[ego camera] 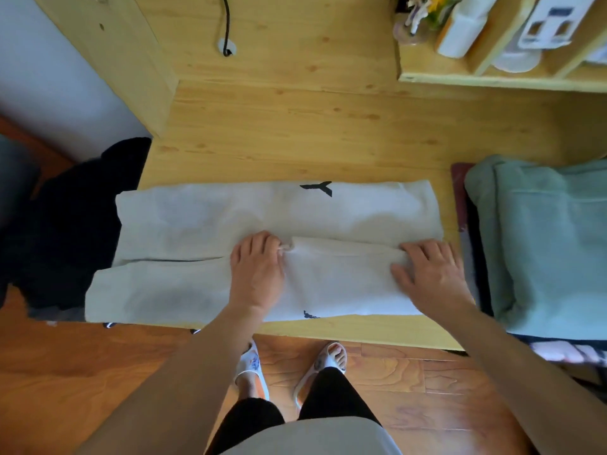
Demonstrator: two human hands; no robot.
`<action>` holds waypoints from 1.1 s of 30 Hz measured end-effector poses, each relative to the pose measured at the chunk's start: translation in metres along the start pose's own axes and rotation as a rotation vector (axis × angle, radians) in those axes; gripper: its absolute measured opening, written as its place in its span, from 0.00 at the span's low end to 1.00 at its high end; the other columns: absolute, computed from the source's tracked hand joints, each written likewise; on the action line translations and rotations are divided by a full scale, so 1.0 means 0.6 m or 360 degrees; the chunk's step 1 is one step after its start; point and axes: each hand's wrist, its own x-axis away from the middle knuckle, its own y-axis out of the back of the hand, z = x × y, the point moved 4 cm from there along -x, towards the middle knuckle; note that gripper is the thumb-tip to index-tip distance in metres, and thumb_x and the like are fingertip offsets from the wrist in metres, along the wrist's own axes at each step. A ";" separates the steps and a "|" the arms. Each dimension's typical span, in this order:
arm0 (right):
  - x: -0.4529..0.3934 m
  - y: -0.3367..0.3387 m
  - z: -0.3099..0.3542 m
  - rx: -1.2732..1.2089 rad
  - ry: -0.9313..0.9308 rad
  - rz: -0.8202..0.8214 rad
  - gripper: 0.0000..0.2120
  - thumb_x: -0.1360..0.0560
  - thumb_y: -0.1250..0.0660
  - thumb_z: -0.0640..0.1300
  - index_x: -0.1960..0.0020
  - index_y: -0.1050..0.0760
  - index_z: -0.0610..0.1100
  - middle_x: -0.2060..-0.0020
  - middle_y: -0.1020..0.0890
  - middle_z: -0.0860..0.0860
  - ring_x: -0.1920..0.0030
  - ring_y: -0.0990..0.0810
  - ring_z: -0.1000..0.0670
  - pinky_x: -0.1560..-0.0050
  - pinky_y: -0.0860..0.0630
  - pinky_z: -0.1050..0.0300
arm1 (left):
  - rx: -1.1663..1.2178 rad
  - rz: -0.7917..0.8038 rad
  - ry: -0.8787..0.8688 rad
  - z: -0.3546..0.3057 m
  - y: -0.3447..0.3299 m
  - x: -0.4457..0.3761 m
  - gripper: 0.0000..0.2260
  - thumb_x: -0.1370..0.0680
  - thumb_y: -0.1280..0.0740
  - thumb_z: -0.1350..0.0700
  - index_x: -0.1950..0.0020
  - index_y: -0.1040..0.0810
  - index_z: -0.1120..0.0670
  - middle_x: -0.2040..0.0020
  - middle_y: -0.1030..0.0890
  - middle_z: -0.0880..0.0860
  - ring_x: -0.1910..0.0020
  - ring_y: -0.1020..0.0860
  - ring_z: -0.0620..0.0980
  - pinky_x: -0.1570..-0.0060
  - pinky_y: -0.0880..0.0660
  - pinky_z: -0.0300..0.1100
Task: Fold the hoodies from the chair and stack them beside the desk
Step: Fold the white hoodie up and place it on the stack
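Note:
A white hoodie point(203, 221) with small black marks lies spread flat along the front of the wooden desk point(295, 126), its near part folded over lengthwise. My left hand point(256, 270) sits at the middle of the fold and pinches the cloth's edge with curled fingertips. My right hand point(430, 274) lies flat with spread fingers on the right end of the folded flap. A folded pale green hoodie point(542, 244) lies at the desk's right end. A black garment point(75, 224) is heaped at the left, off the desk's edge.
A black cable point(226, 27) runs down to a hole at the back of the desk. A wooden shelf unit point(492, 77) with white items stands at the back right. Wooden floor and my slippered feet point(289, 366) are below the desk's front edge.

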 end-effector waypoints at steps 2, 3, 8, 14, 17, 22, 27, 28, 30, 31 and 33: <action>0.005 0.001 -0.044 -0.0089 -0.0096 0.0161 0.25 0.26 0.42 0.61 0.48 0.20 0.41 0.51 0.20 0.42 0.49 0.25 0.37 0.40 0.30 0.42 | -0.0010 -0.0035 0.0078 -0.008 -0.006 0.004 0.09 0.20 0.43 0.54 0.48 0.24 0.54 0.42 0.22 0.54 0.43 0.26 0.60 0.40 0.30 0.55; 0.001 0.007 -0.056 -0.0224 -0.0110 0.0146 0.24 0.26 0.41 0.60 0.50 0.20 0.41 0.53 0.21 0.43 0.49 0.25 0.37 0.42 0.29 0.44 | -0.0014 -0.0055 0.0105 -0.010 -0.007 0.005 0.09 0.21 0.42 0.55 0.47 0.24 0.55 0.42 0.23 0.55 0.43 0.26 0.61 0.40 0.30 0.55; -0.025 0.067 -0.037 -0.0535 -0.0005 -0.0268 0.06 0.25 0.29 0.41 0.53 0.24 0.38 0.53 0.23 0.44 0.48 0.28 0.42 0.48 0.33 0.53 | -0.0083 -0.0139 0.0046 -0.019 0.000 0.008 0.08 0.21 0.42 0.56 0.48 0.25 0.55 0.45 0.22 0.56 0.47 0.24 0.62 0.43 0.30 0.55; -0.048 -0.003 -0.023 -0.0301 -0.0196 -0.0066 0.10 0.31 0.36 0.44 0.55 0.25 0.38 0.54 0.25 0.40 0.52 0.29 0.38 0.44 0.31 0.43 | -0.0083 -0.0051 -0.0169 -0.058 0.035 0.012 0.25 0.29 0.39 0.62 0.31 0.27 0.57 0.34 0.24 0.58 0.38 0.26 0.62 0.35 0.31 0.59; -0.024 0.005 -0.018 -0.0343 -0.0034 -0.0252 0.08 0.32 0.33 0.35 0.52 0.23 0.39 0.56 0.24 0.41 0.54 0.28 0.38 0.44 0.30 0.41 | -0.0118 0.0083 -0.0325 -0.073 0.057 0.016 0.25 0.27 0.36 0.58 0.30 0.28 0.52 0.36 0.24 0.56 0.38 0.25 0.58 0.32 0.33 0.58; 0.001 0.059 -0.051 -0.0718 0.0159 -0.0240 0.14 0.26 0.32 0.29 0.44 0.18 0.40 0.53 0.21 0.45 0.49 0.25 0.42 0.47 0.30 0.55 | 0.0103 0.0478 -0.0217 -0.061 0.100 0.019 0.22 0.20 0.32 0.53 0.27 0.31 0.45 0.45 0.18 0.44 0.52 0.20 0.50 0.41 0.32 0.48; 0.033 0.095 -0.060 -0.1074 0.0150 0.0328 0.17 0.22 0.33 0.33 0.52 0.16 0.55 0.55 0.26 0.57 0.56 0.25 0.58 0.55 0.32 0.67 | 0.0384 0.1121 -0.0060 -0.050 0.164 0.030 0.13 0.19 0.32 0.47 0.35 0.22 0.43 0.48 0.20 0.40 0.52 0.24 0.36 0.51 0.29 0.37; 0.035 0.100 -0.060 -0.1083 0.0123 0.0408 0.18 0.22 0.34 0.34 0.58 0.18 0.56 0.54 0.26 0.57 0.57 0.25 0.57 0.56 0.32 0.63 | 0.0332 0.1206 -0.0109 -0.050 0.170 0.029 0.10 0.20 0.30 0.46 0.42 0.20 0.47 0.54 0.22 0.44 0.57 0.26 0.38 0.55 0.31 0.37; 0.029 0.126 -0.048 -0.1127 0.0076 0.0394 0.13 0.23 0.36 0.37 0.63 0.21 0.51 0.57 0.23 0.55 0.55 0.23 0.52 0.54 0.30 0.54 | 0.0427 0.1269 -0.0189 -0.061 0.181 0.019 0.11 0.21 0.29 0.50 0.52 0.22 0.58 0.55 0.24 0.50 0.55 0.27 0.42 0.54 0.33 0.35; 0.020 0.140 -0.043 -0.1132 0.0024 0.0356 0.11 0.24 0.37 0.41 0.63 0.22 0.49 0.60 0.21 0.54 0.55 0.23 0.48 0.53 0.29 0.51 | 0.0565 0.1293 -0.0132 -0.064 0.183 0.012 0.10 0.22 0.29 0.53 0.53 0.21 0.60 0.53 0.24 0.49 0.52 0.27 0.40 0.52 0.33 0.33; 0.002 0.154 -0.032 -0.0976 -0.0046 0.0367 0.09 0.24 0.38 0.46 0.60 0.21 0.49 0.61 0.19 0.53 0.56 0.22 0.46 0.56 0.29 0.51 | 0.0818 0.1349 0.0081 -0.073 0.184 0.000 0.07 0.27 0.32 0.55 0.56 0.21 0.59 0.61 0.25 0.45 0.61 0.27 0.43 0.58 0.31 0.41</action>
